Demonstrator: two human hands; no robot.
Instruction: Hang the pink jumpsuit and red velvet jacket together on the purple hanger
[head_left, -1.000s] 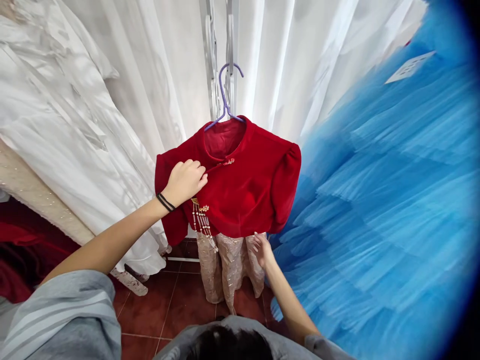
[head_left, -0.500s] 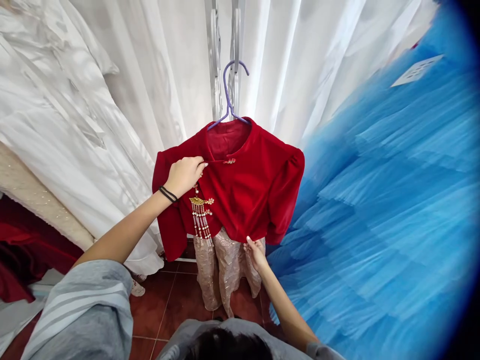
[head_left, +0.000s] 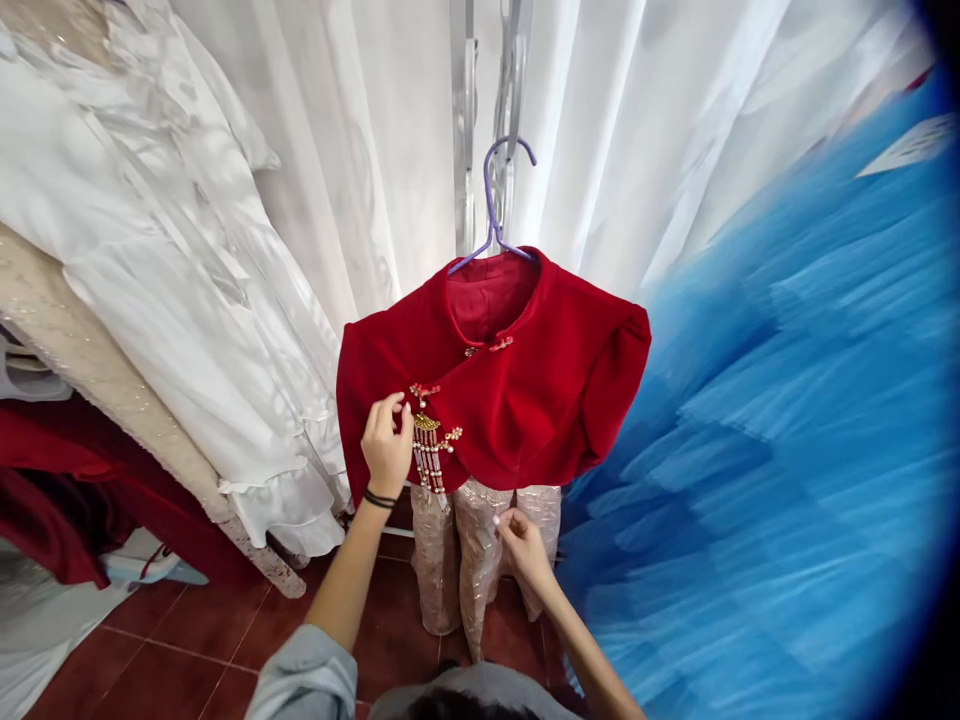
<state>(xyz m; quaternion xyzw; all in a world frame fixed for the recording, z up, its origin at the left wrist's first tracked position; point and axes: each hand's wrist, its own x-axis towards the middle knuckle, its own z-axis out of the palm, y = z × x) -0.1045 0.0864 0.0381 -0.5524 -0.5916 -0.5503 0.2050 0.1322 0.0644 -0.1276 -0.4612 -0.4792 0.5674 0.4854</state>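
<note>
The red velvet jacket (head_left: 529, 395), puff-sleeved, already hangs from a slender purple hanger (head_left: 489, 185), its front overlapped; whether the beaded collar clasp (head_left: 502, 343) is joined is unclear. The left hand (head_left: 388, 440), loosely bent, unladen, adjoins a gold fan-shaped tassel (head_left: 427, 424). Before crinkled, glittering pale-pink fabric (head_left: 476, 575), the right hand (head_left: 523, 548) curls, its grasp indeterminable.

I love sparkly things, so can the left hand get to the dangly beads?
Probably yes. The left hand is right beside the dangly beads, which hang on the front of the red jacket, and nothing seems to block the way.
</note>
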